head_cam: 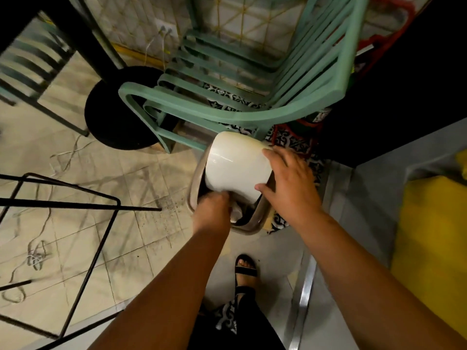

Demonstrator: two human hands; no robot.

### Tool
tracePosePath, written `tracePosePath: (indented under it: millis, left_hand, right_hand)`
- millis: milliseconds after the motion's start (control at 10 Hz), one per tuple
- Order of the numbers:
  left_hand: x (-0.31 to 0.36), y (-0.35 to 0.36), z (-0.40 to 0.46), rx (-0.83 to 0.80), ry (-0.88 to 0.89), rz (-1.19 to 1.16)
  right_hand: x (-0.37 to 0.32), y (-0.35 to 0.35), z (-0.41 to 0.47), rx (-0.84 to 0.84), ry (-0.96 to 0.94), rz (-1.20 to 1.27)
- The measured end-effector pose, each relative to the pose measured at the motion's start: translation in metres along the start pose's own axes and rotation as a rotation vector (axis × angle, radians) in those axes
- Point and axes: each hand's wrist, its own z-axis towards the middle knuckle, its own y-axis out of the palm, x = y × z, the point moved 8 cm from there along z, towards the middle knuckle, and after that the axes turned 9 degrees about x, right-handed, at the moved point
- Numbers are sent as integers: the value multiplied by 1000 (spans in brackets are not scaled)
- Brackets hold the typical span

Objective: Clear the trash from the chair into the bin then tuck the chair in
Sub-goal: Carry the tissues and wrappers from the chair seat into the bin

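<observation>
A small bin (195,188) with a metal-coloured rim stands on the floor in front of the mint-green slatted chair (227,114). Its white lid (235,165) is tilted up and open. My right hand (288,183) holds the lid by its right edge, thumb on the lid's face. My left hand (211,213) reaches down into the bin's opening with fingers curled round a pale crumpled scrap of trash (236,212). The fingertips are hidden inside the bin. The chair's seat looks bare.
A black table with a round pedestal base (113,117) stands left of the chair. A black wire frame (75,205) sits on the floor at the left. A yellow cushion (434,248) lies at the right, and my sandalled foot (246,271) is below the bin.
</observation>
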Motion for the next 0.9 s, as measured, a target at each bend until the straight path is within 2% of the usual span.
tracePosePath:
  millis: [300, 500, 600, 700, 800, 900]
  left_hand:
    - [5, 54, 18, -111, -211, -23]
    - [-1, 104, 26, -363, -45, 104]
    - [6, 92, 25, -470, 39, 162]
    - [16, 49, 7, -413, 57, 37]
    - [13, -8, -24, -147, 103, -138]
    - [-16, -42, -39, 160, -18, -249]
  right_hand:
    - [-1, -4, -6, 103, 4, 0]
    - [-2, -3, -11, 130, -7, -43]
    - [0, 0, -10, 94, -1, -59]
    - [3, 6, -10, 53, 14, -75]
    - [4, 10, -9, 12, 15, -72]
    - [5, 17, -8, -79, 7, -91]
